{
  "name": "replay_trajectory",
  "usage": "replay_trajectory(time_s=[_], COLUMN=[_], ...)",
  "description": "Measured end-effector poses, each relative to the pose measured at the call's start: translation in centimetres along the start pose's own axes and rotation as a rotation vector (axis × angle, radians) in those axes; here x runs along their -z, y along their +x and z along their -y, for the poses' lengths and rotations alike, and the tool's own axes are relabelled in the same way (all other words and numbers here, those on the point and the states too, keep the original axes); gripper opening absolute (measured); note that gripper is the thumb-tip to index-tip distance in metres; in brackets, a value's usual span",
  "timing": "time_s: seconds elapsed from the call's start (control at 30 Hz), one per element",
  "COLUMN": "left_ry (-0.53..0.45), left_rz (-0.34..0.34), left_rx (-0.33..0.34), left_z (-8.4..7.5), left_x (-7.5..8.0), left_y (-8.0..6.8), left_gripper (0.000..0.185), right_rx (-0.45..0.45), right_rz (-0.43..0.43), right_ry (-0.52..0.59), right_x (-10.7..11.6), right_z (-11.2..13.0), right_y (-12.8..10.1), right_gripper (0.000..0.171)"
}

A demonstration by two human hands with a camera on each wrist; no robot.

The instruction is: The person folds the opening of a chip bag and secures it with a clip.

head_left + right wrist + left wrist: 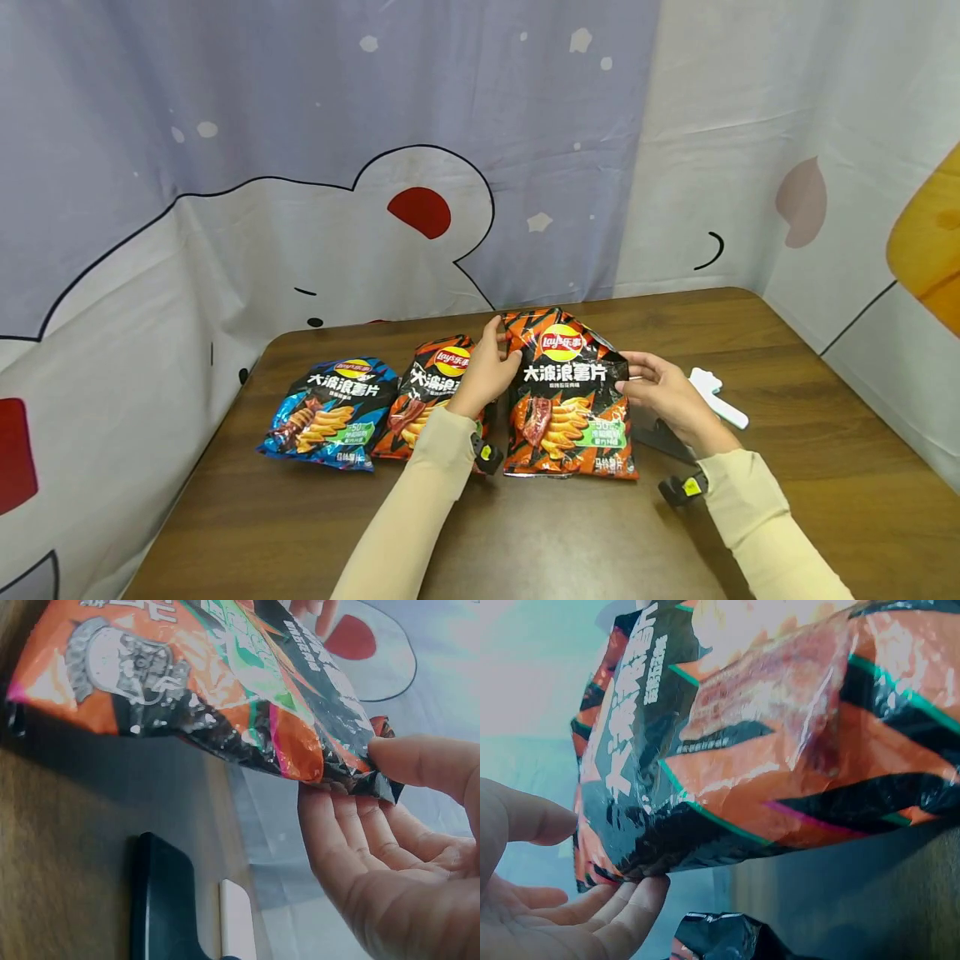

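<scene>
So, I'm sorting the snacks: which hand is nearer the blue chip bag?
Left. The left hand holds the big orange bag's left edge, nearer the blue chip bag; the right hand pinches its far edge.

brown table (pixel 787 500) — three chip bags (pixel 330 414), white clip (pixel 717 397), black clip (pixel 663 439)

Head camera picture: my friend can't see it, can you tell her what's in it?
Two hands hold an orange chip bag by its sides on a brown table: left hand, right hand. Another orange bag and a blue bag lie to its left.
</scene>
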State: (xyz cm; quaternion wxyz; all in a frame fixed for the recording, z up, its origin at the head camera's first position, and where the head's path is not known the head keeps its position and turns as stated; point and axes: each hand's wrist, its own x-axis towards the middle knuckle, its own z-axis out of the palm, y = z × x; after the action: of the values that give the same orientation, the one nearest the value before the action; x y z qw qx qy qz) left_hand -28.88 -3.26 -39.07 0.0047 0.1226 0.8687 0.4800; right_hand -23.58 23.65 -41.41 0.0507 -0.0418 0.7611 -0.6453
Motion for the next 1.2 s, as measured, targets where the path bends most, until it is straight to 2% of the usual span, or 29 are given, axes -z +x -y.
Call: replay_trajectory(time_s=[0.4, 0.7, 0.9, 1.2], left_ry=[0.002, -0.027, -0.007, -0.003], left_rz=[-0.052, -0.042, -0.038, -0.043], left_rx=[0.015, 0.013, -0.007, 0.017], left_z=[0.2, 0.5, 0.6, 0.8], left_x=[1.3, 2.3, 2.7, 3.2], left_y=[-0.6, -1.1, -1.6, -2.1], left_gripper=[0.068, 0.068, 0.069, 0.070], right_rx=[0.036, 0.062, 0.071, 0.109], right_rz=[0.024, 0.027, 0.008, -0.006], right_ry=[0.014, 0.037, 0.021, -0.002], right_x=[-0.4, -0.9, -1.2, -1.6], right_z=[1.0, 1.3, 1.6, 1.9], right_y=[-0.9, -1.1, -1.3, -1.7], right_gripper=[0.054, 0.050, 0.048, 0.043])
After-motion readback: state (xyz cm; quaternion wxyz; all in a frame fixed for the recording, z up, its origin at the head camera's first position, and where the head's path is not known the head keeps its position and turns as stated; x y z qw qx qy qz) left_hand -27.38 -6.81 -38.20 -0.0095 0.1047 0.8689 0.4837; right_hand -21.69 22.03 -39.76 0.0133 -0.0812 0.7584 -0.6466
